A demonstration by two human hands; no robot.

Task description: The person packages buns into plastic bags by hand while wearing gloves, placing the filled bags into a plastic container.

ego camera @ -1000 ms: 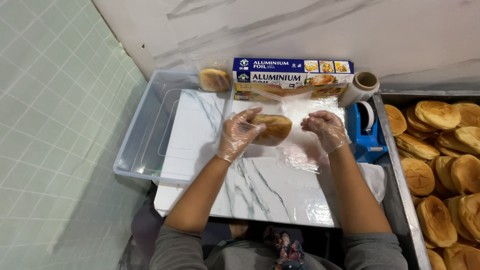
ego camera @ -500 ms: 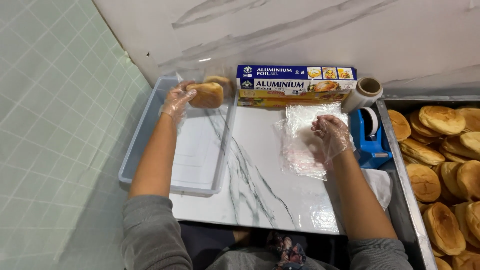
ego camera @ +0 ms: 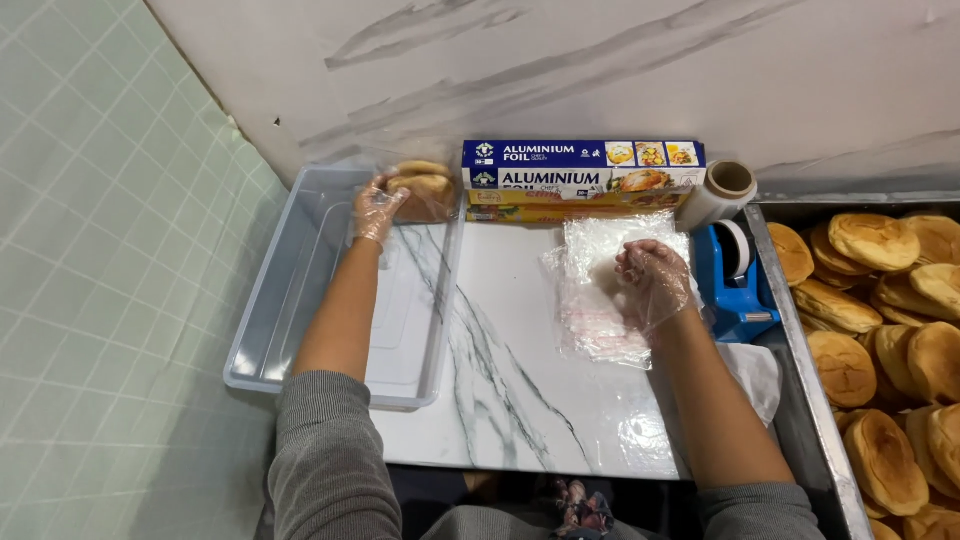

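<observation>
The left hand (ego camera: 378,208), gloved, grips a wrapped bun (ego camera: 425,190) over the far end of a clear plastic bin (ego camera: 300,300). The right hand (ego camera: 655,278) rests loose and flat on plastic bags (ego camera: 600,300) lying on the white marbled counter (ego camera: 500,380); pale green floor tiles (ego camera: 110,300) lie left of the left hand.

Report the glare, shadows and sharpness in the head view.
Head view: even, soft light, sharp throughout; faint sheen on the clear plastic bags under the right hand; weak shadows by the tub; left hand with bagged bun unblurred.
</observation>
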